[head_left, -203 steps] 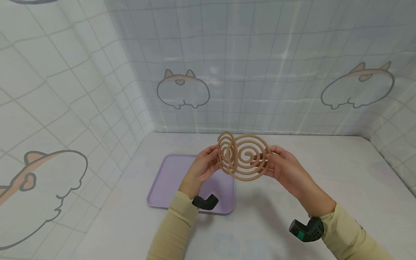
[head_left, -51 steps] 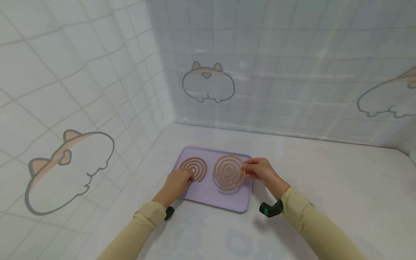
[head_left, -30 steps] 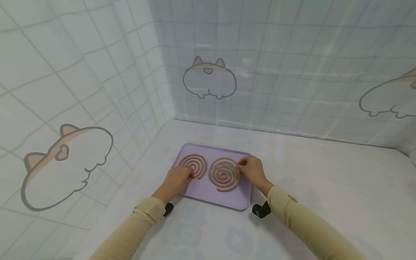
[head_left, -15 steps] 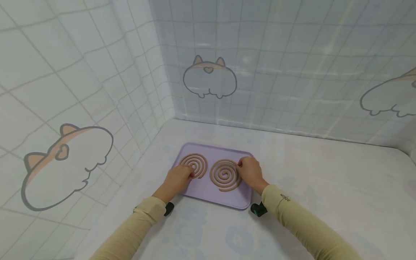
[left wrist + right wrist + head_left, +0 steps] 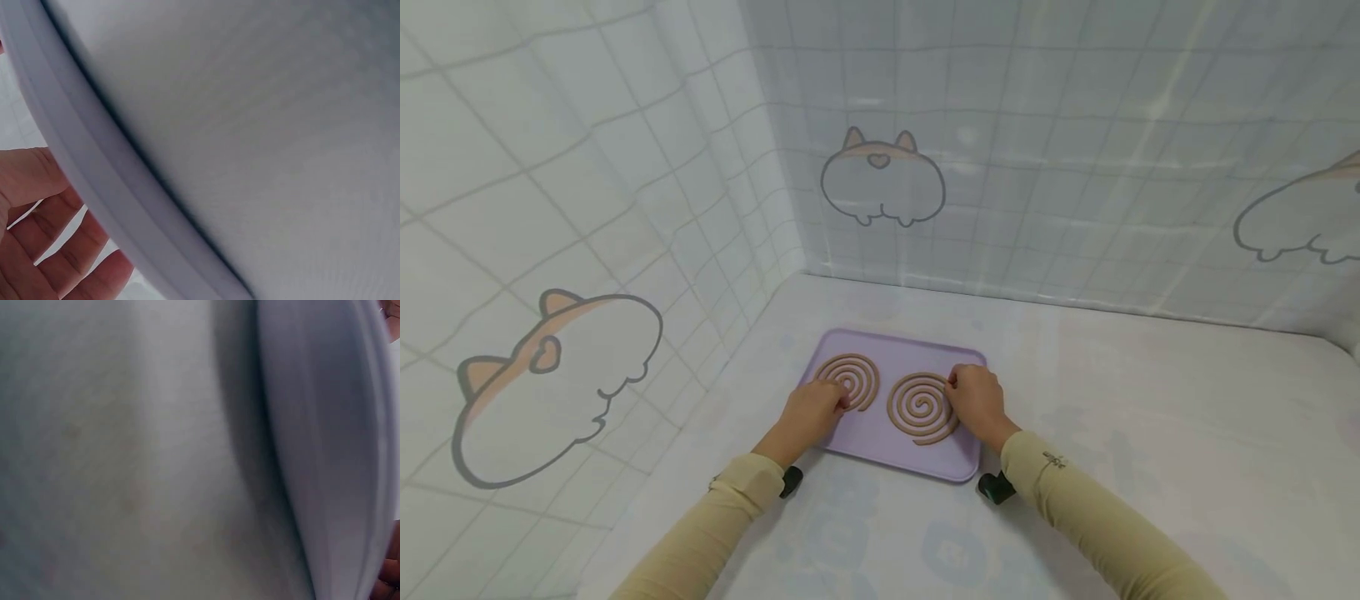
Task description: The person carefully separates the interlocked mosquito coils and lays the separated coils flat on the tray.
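Two brown mosquito coils lie side by side on a lilac tray (image 5: 880, 454) in the head view. My left hand (image 5: 808, 414) is over the near left part of the left mosquito coil (image 5: 874, 379), fingers bent down and fingertips at its rings, hiding part of them. At the right mosquito coil (image 5: 901, 417), my right hand (image 5: 979, 400) pinches the outer ring on its right side. In the left wrist view, curved fingers (image 5: 65, 265) show beyond the tray's rim; the right wrist view catches only a bit of the fingers at its edge.
The tray sits on a pale table (image 5: 1150, 433) with faint prints. Tiled-pattern walls with cartoon dog drawings close off the left and back (image 5: 1037, 167). A black wrist camera (image 5: 996, 487) hangs below the right cuff, close to the tray's near right corner.
The two coils, earlier held up together, are now apart on the tray. The right coil came down from a raised tilt to flat and shifted slightly; the left hand barely moved lately.
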